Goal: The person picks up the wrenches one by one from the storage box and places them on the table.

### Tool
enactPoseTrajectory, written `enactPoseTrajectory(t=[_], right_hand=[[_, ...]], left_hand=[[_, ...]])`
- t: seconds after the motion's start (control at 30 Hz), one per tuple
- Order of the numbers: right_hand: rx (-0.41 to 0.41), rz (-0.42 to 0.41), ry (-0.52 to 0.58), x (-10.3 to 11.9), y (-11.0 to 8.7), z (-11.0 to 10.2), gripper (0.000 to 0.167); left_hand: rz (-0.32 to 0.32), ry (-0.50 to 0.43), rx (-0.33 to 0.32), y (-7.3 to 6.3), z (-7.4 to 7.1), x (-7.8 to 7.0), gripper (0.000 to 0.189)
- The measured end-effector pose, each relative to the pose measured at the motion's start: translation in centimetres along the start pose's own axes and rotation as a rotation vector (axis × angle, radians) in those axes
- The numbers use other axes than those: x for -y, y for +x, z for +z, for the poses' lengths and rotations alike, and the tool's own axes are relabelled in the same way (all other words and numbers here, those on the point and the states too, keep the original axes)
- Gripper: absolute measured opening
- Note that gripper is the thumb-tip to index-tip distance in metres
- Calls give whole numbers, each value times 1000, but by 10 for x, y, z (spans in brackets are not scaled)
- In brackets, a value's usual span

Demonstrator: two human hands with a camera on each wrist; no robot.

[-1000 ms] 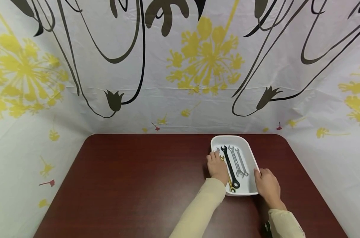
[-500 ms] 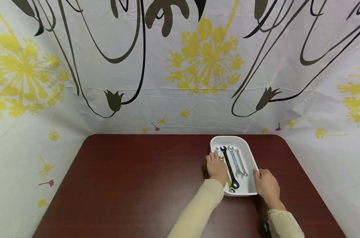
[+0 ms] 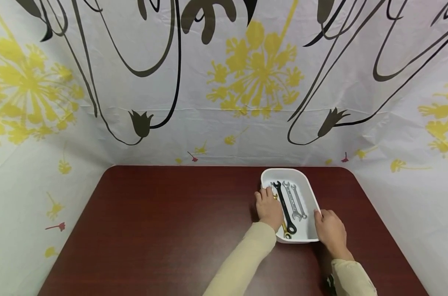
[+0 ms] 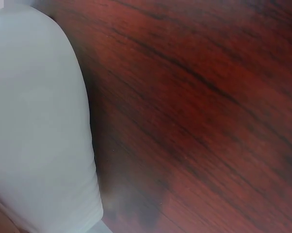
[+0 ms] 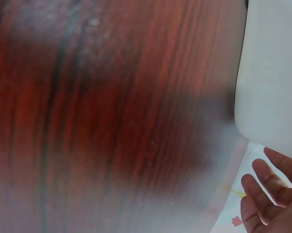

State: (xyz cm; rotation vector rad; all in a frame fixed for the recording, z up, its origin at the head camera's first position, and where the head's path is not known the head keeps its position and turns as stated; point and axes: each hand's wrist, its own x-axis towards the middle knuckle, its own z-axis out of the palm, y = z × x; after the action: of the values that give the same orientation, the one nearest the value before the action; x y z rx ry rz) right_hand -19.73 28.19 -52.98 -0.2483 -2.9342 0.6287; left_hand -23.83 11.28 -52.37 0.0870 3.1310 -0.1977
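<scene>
A white plastic tray (image 3: 298, 241) stands near the table's far edge, right of centre. Several wrenches lie lengthwise in it: a black one (image 3: 286, 209), two silver ones (image 3: 291, 201) side by side, and a gold one (image 3: 287, 233) partly covered by my left hand. My left hand (image 3: 270, 209) grips the tray's left rim, its fingertips over the edge. On the opposite side, my right hand (image 3: 331, 232) holds the right rim with the thumb on top; the right wrist view shows its curled fingers (image 5: 269, 191) outside the tray wall (image 5: 272, 73).
The tray stands on a dark red-brown wooden table (image 3: 165, 230) with rounded far corners. A white cloth (image 3: 216, 135) printed with yellow and dark flowers hangs behind and at both sides. Something small and black (image 3: 331, 283) shows beside the right sleeve.
The head view drifts slightly, so table, tray and hands all appear a little further left. Both hands keep their hold on the tray.
</scene>
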Motion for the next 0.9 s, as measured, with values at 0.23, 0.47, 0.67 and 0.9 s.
enactPoseTrajectory(t=[0.23,0.47,0.67,0.9], right_hand=[[-1,-1,-10,1,0,1,45],[10,23,5,2,0,0,48],[-2,31,16,3,0,0,46],[-5,43,26,2,-1,1,46]], left_hand=[[32,-46,-37,-2,-3,7,26],[66,-109,-53,0,-18,13,41],[74,-192,-81,2,-33,22,47],[66,-307,-77,8,-45,39,42]])
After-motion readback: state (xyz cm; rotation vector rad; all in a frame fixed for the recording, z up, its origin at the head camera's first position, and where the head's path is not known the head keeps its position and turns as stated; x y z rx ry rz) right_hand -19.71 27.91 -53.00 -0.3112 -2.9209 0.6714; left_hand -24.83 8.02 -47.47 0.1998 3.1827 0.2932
